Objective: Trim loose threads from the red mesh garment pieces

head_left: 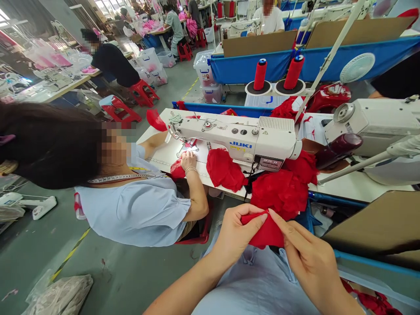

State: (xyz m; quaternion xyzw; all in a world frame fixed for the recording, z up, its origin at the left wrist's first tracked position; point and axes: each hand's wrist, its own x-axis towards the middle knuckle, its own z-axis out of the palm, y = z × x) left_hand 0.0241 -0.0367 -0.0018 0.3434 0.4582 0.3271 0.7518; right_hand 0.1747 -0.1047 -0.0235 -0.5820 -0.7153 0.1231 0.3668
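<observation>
A small piece of red fabric (267, 232) is pinched between both my hands over my lap. My left hand (238, 234) grips its left edge with thumb and fingers closed. My right hand (306, 256) presses closed fingers on its right side. Just beyond lies a heap of red fabric (280, 190) at the edge of the white sewing table (348, 186). A white Juki sewing machine (243, 140) stands on that table. A co-worker in a light blue top (138, 208) sits at it, one hand (188, 160) on red cloth under the needle.
Two red thread cones (277, 73) stand behind the machine, near a small fan (357, 67). A second sewing machine (377, 120) is at the right. Brown cardboard (380, 225) lies at my right. Red stools, plastic bins and other workers fill the grey floor beyond.
</observation>
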